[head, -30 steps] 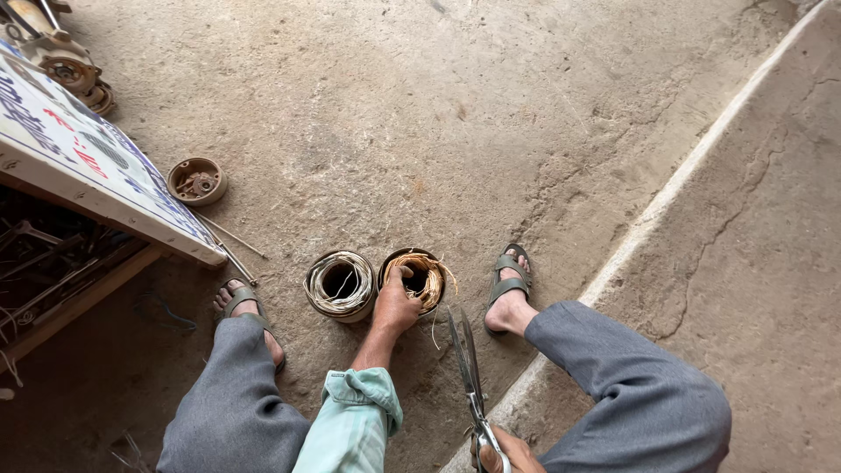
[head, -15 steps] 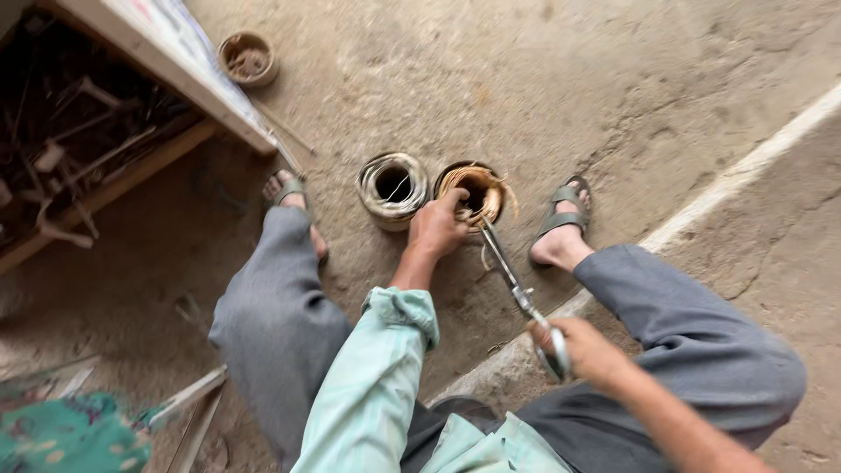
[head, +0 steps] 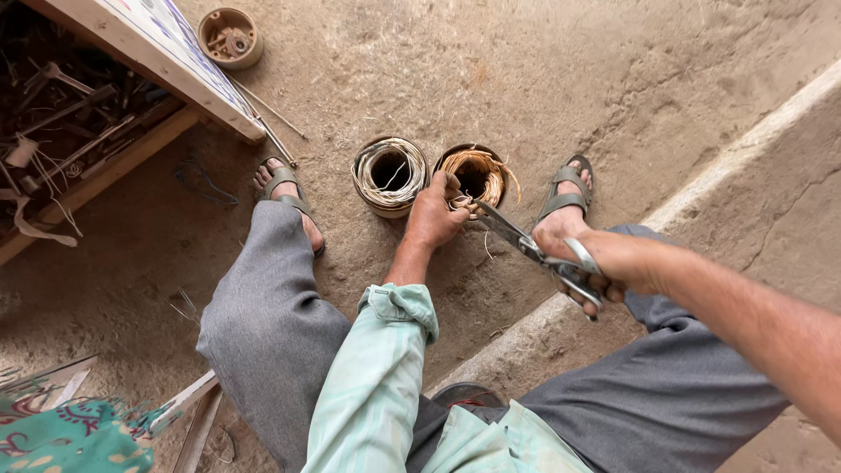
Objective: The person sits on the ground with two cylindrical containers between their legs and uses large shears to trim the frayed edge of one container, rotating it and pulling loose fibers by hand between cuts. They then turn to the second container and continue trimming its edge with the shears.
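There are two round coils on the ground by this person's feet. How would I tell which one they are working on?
Start at the two sandalled feet on the concrete floor; two coils sit side by side between them. It is the copper-brown coil, nearer the right foot, where the left hand and the tips of the scissors held in the right hand meet. Its neighbour, the pale coil, is whitish and untouched.

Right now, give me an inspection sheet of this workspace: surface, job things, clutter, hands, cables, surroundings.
Surface: rough bare concrete floor, with a raised ledge at right.
Job things: copper wire coil beside a pale wire coil; scissors, blades pointing at the copper coil.
Clutter: small round tin, thin rods near the wooden bench.
Hands: left hand pinching copper strands; right hand gripping the scissors.
Cables: nothing seen apart from the coiled wire.
Surroundings: scrap metal tools under the bench; sandalled feet either side.
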